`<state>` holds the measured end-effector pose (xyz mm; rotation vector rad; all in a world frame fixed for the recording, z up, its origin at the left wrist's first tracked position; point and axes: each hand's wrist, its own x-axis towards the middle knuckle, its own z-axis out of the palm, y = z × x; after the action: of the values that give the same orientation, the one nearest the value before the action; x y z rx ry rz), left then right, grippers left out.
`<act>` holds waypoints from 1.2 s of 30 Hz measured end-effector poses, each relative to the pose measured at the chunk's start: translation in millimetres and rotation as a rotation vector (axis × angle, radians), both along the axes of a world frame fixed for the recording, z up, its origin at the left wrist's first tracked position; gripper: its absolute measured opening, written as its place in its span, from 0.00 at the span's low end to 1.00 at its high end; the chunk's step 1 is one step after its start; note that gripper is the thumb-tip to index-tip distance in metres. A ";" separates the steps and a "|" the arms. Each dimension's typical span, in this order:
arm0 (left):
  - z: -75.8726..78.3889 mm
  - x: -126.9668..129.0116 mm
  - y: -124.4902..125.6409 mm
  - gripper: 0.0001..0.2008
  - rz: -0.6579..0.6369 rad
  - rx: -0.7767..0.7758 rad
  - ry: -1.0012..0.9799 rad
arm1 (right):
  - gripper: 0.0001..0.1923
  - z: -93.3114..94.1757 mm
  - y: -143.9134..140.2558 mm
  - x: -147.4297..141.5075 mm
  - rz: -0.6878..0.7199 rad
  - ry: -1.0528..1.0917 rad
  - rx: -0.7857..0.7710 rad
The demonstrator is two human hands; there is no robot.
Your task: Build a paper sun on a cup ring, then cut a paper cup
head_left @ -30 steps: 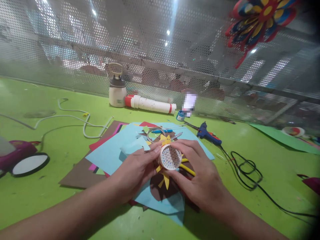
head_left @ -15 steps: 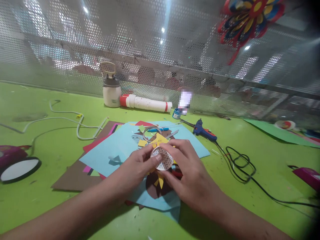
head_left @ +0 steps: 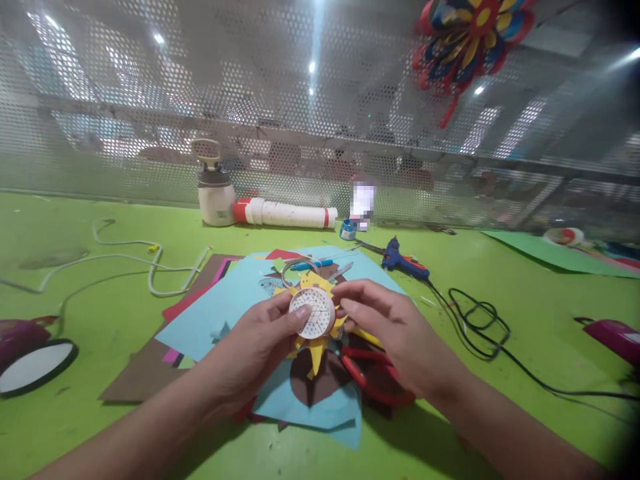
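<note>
Now my left hand [head_left: 255, 347] pinches the paper sunflower [head_left: 313, 317] upright to show its face, while my right hand [head_left: 400, 340] fingers are loose beside it

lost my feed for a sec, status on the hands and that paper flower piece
Left hand gripping paper sunflower by its white disc. Right hand open, fingertips beside petals. Red scissors lying under right hand on blue paper.

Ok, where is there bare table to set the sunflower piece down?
Bare green table lies near-left, between the paper stack and the purple tool, and near-right, inside the black cord. Crowded: the stack under both hands, with red scissors.
</note>
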<state>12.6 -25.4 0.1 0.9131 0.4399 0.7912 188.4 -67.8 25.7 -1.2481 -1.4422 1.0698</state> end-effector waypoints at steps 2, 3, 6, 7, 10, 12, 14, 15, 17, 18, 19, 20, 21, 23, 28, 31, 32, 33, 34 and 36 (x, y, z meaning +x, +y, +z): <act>-0.6 -0.2 -0.7 0.16 -0.005 0.008 -0.006 | 0.09 -0.8 1.8 -0.1 0.015 0.082 -0.048; -1.1 -0.3 -1.1 0.16 -0.007 0.010 -0.007 | 0.09 -1.3 2.4 -0.4 0.021 0.105 -0.054; -2.4 -0.4 -2.0 0.16 -0.003 0.013 -0.002 | 0.10 -1.9 2.4 -1.7 0.038 0.129 -0.070; -2.9 -0.4 -2.0 0.16 -0.002 0.017 0.000 | 0.11 -1.7 2.2 -2.0 0.039 0.125 -0.081; -3.7 -0.6 -1.3 0.17 -0.008 0.027 0.001 | 0.15 -1.1 1.5 -2.3 0.028 0.099 -0.116; -3.7 -0.7 -1.0 0.18 -0.011 0.028 0.001 | 0.17 -1.1 1.5 -2.2 0.021 0.098 -0.124; -3.1 -0.7 -1.1 0.19 -0.006 0.028 0.002 | 0.17 -1.6 1.6 -2.2 0.020 0.109 -0.121; -2.6 -0.6 -1.3 0.19 -0.003 0.027 0.004 | 0.18 -2.1 1.7 -2.3 0.018 0.116 -0.120; -1.5 0.1 -2.0 0.20 0.003 0.014 0.010 | 0.18 -3.2 2.0 -2.7 0.005 0.122 -0.119; -0.9 0.5 -2.5 0.20 0.006 0.003 0.016 | 0.19 -3.8 2.3 -3.0 -0.003 0.124 -0.116; -0.3 0.9 -3.0 0.19 0.010 -0.007 0.028 | 0.19 -4.4 2.6 -3.4 -0.007 0.122 -0.115; 0.2 1.3 -3.6 0.19 0.014 -0.018 0.041 | 0.19 -4.8 2.9 -3.7 -0.012 0.118 -0.110; 0.8 1.7 -4.2 0.18 0.018 -0.028 0.053 | 0.19 -5.1 3.2 -4.0 -0.014 0.111 -0.105; 1.9 2.3 -5.1 0.18 0.034 -0.047 0.067 | 0.19 -5.5 3.8 -4.5 -0.012 0.093 -0.098; 3.0 2.7 -5.6 0.17 0.079 -0.059 0.077 | 0.20 -8.6 5.6 -6.1 -0.028 0.062 -0.078; 2.7 1.8 -6.3 0.15 0.076 -0.052 0.099 | 0.22 -13.6 5.9 -7.8 -0.064 0.023 -0.031; 2.7 1.2 -6.6 0.14 0.072 -0.051 0.109 | 0.21 -15.5 5.7 -8.4 -0.068 0.002 -0.008; 2.9 0.7 -7.0 0.14 0.068 -0.050 0.122 | 0.21 -17.4 5.2 -9.0 -0.067 -0.020 0.014; 3.0 0.2 -7.2 0.15 0.064 -0.048 0.136 | 0.20 -19.1 4.6 -9.7 -0.065 -0.045 0.031; 3.2 -0.5 -7.4 0.16 0.054 -0.036 0.154 | 0.20 -21.8 3.4 -11.0 -0.073 -0.100 0.049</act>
<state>12.1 -32.8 3.4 0.9352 0.6137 0.7631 177.4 -64.4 3.8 -1.3252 -1.4772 0.9298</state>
